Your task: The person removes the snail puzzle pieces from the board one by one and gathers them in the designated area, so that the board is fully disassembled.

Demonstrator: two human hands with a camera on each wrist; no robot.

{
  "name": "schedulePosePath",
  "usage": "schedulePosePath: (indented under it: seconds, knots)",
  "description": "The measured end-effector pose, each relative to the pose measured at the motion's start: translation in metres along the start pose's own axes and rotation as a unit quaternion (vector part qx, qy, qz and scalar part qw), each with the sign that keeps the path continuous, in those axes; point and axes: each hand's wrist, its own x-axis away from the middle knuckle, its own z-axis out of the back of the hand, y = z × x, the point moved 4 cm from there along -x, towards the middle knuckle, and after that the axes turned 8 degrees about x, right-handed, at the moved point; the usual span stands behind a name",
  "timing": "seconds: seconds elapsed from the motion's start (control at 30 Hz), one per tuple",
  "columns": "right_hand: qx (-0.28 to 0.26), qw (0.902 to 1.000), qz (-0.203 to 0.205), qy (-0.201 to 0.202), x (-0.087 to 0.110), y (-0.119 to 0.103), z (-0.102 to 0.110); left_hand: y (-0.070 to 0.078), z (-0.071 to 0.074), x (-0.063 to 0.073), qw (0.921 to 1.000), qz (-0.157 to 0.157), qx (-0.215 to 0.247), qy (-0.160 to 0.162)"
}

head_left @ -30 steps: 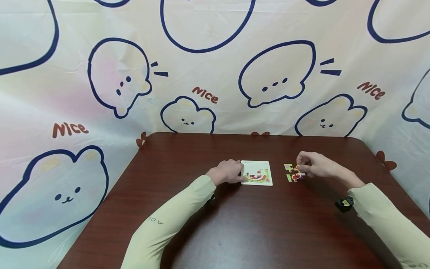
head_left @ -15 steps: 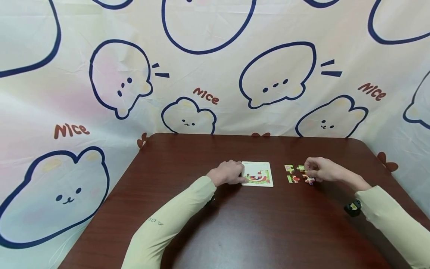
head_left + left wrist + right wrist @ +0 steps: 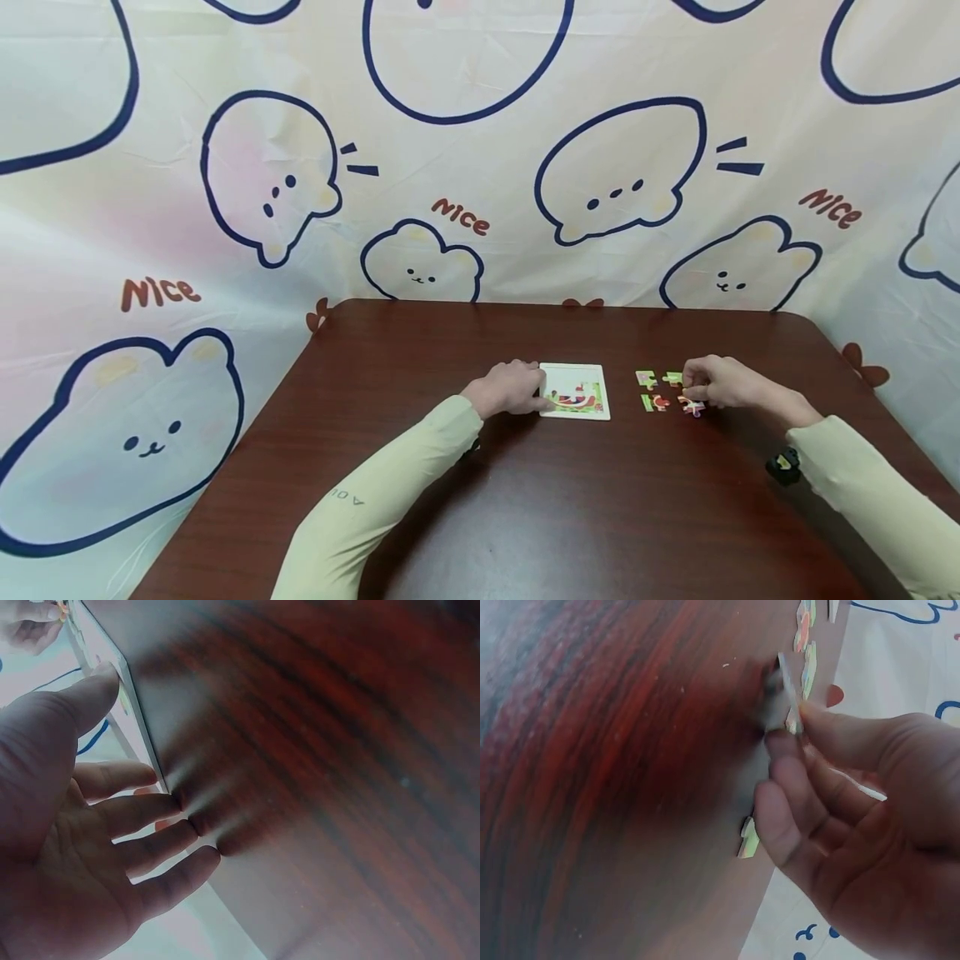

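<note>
A white jigsaw puzzle board lies flat on the table, its lower part filled with a colourful picture. My left hand rests at the board's left edge; in the left wrist view its fingers are extended, fingertips on the tabletop and thumb against the board's edge. To the right of the board, my right hand pinches a jigsaw piece between thumb and fingers, tilted up on its edge. Several loose jigsaw pieces lie around it, one green piece right by the fingertips.
The dark brown wooden table reaches back to a cartoon-printed cloth, which also hangs along both sides. A loose piece lies beyond the right fingers in the right wrist view.
My right hand has shifted right, and the clustered jigsaw pieces are now spread apart in view. The left hand and the board have stayed in place.
</note>
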Motion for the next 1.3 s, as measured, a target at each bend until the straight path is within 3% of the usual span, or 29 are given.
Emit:
schedulePosePath:
  seconds: [0.4,1.07,1.3]
  knots:
    - [0.023,0.9997,-0.002,-0.005,-0.003,-0.003,-0.001,0.002,0.0,0.003,1.0,-0.005,0.001,0.004]
    - [0.016,0.9997,-0.017,0.006,-0.007,-0.003,-0.003,0.001,0.0,0.002,0.9999,0.0,0.011,0.008]
    - [0.037,0.997,0.012,0.066,-0.009,-0.017,0.008,0.001,-0.001,0.001,0.9999,0.004,0.012,0.003]
